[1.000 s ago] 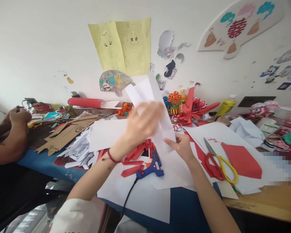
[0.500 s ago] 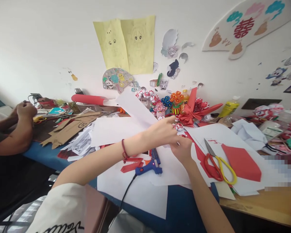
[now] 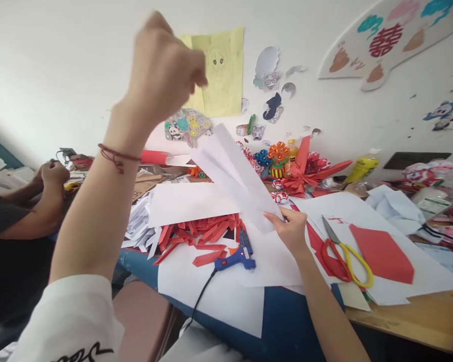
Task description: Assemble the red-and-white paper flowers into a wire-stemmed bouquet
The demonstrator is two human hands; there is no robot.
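Note:
My left hand (image 3: 166, 70), a red cord bracelet (image 3: 119, 156) round its wrist, is raised high in front of the wall. Its fingers are curled closed and somewhat blurred; nothing shows in them. My right hand (image 3: 290, 229) pinches the lower right end of a folded white sheet of paper (image 3: 241, 176), which slants up to the left over the table. Below it, a blue glue gun (image 3: 234, 257) lies on white paper beside a heap of red paper strips (image 3: 196, 231). To the right of my right hand lie scissors (image 3: 342, 256) with red and yellow handles.
White paper strips (image 3: 139, 216) lie at left, near another person's hands (image 3: 55, 173). Along the wall stand paper flowers (image 3: 278, 152), a red paper bow (image 3: 300, 176) and a yellow bottle (image 3: 364, 166). Red paper (image 3: 385, 254) lies at right. The glue gun's cord (image 3: 202, 296) hangs over the front edge.
My left hand has come away from the paper and swung up to the left. My right hand still holds the sheet, now in fuller view. The red strips are uncovered.

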